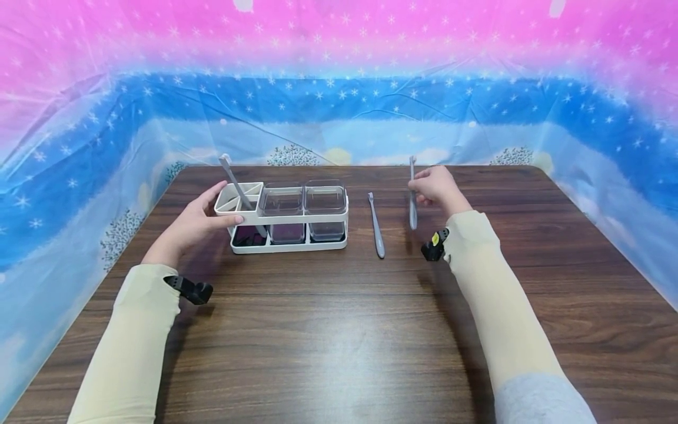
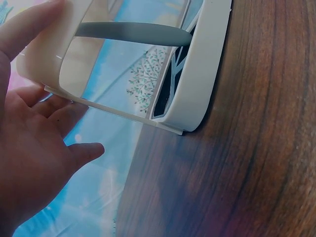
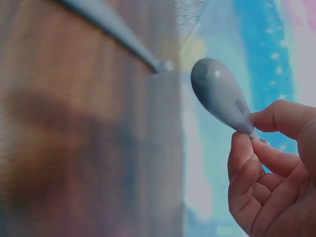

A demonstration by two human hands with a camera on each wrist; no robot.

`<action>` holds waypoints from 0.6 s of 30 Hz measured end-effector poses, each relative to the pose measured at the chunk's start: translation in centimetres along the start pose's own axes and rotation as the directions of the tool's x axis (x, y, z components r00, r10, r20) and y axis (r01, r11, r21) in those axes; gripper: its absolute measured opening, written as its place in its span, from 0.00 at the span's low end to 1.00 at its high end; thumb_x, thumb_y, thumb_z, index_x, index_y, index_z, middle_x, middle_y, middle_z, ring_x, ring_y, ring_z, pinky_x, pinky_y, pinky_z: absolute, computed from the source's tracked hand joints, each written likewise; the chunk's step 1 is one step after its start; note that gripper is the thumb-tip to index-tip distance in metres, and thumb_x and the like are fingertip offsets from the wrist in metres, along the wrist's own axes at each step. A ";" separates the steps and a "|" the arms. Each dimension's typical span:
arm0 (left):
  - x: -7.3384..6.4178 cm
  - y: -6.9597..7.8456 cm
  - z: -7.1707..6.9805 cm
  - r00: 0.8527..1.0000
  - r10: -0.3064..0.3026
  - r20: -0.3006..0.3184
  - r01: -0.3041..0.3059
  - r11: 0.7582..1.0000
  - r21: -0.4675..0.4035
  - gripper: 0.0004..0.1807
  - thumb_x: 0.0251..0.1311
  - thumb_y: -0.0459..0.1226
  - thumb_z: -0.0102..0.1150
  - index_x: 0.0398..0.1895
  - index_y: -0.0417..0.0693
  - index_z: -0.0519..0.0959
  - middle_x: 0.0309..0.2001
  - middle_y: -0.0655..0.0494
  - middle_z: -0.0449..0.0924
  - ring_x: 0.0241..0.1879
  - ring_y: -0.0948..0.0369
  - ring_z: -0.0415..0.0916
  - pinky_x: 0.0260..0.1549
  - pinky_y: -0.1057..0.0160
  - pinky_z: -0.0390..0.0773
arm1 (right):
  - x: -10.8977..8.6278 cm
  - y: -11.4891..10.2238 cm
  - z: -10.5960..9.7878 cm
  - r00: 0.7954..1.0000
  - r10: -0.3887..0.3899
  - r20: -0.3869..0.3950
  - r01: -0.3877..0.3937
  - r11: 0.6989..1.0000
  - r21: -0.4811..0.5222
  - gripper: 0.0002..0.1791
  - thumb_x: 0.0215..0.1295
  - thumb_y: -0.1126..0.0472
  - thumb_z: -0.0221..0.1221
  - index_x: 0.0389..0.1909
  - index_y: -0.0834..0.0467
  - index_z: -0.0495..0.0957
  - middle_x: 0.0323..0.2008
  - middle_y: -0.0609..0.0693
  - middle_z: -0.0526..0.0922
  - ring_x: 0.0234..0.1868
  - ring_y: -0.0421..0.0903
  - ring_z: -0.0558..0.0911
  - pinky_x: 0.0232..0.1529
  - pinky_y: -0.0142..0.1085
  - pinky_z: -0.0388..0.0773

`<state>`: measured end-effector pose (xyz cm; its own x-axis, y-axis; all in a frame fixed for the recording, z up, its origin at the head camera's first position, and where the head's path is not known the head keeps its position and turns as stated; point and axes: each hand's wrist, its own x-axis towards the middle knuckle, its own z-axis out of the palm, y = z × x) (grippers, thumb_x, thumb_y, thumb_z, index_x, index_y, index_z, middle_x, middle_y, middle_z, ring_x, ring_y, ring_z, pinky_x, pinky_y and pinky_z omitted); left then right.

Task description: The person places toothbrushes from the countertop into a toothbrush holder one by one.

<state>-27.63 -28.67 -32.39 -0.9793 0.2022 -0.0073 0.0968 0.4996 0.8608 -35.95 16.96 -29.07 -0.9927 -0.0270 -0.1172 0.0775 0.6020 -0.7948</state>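
Note:
At the left end of a white toothbrush holder (image 1: pixel 249 217), my left hand (image 1: pixel 190 227) grips the upper rim, thumb along the front and fingers behind. A grey toothbrush (image 1: pixel 236 182) leans head up in the holder's divided compartment; its handle (image 2: pixel 133 33) reaches the base in the left wrist view. To the right, my right hand (image 1: pixel 436 188) pinches a second grey toothbrush (image 1: pixel 413 209) between thumb and fingers, raised over the table with its head up. In the right wrist view this toothbrush's rounded handle end (image 3: pixel 217 94) faces the camera.
Another grey toothbrush (image 1: pixel 376 227) lies on the brown wooden table (image 1: pixel 296 318) between the holder and my right hand. Two clear cups (image 1: pixel 325 200) sit side by side in the holder. A patterned cloth (image 1: pixel 371 100) hangs behind the table's far edge.

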 end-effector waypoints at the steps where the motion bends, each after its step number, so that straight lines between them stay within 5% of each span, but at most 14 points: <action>1: 0.0 0.0 0.0 1.000 0.000 -0.001 0.000 1.000 0.002 0.52 0.63 0.41 0.61 0.78 0.53 0.34 0.72 0.39 0.53 0.66 0.48 0.57 0.62 0.48 0.62 | 0.1 -0.4 -0.2 1.000 0.000 0.002 0.000 1.000 -0.009 0.23 0.69 0.62 0.53 0.61 0.69 0.70 0.41 0.60 0.79 0.19 0.37 0.74 0.29 0.32 0.75; 9: -0.1 0.2 -0.1 1.000 0.003 -0.004 -0.003 1.000 0.004 0.52 0.63 0.41 0.61 0.78 0.53 0.35 0.71 0.38 0.54 0.66 0.48 0.57 0.62 0.48 0.61 | -0.1 -4.4 -0.8 0.999 -0.040 -0.017 0.040 0.999 0.021 0.22 0.68 0.61 0.53 0.61 0.65 0.71 0.46 0.59 0.78 0.22 0.37 0.76 0.25 0.28 0.73; 18: -0.1 0.1 0.1 1.000 -0.007 0.002 0.007 1.000 -0.020 0.52 0.63 0.41 0.61 0.78 0.55 0.34 0.72 0.38 0.52 0.68 0.46 0.56 0.63 0.45 0.60 | -0.9 -8.0 1.0 0.994 -0.106 0.009 0.105 0.993 0.051 0.23 0.67 0.61 0.53 0.62 0.63 0.72 0.52 0.60 0.80 0.29 0.40 0.81 0.26 0.28 0.74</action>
<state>-27.50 -28.60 -32.34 -0.9796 0.2002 -0.0147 0.0858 0.4838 0.8710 -35.56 11.35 -23.24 -0.9945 -0.0977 -0.0382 -0.0226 0.5546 -0.8318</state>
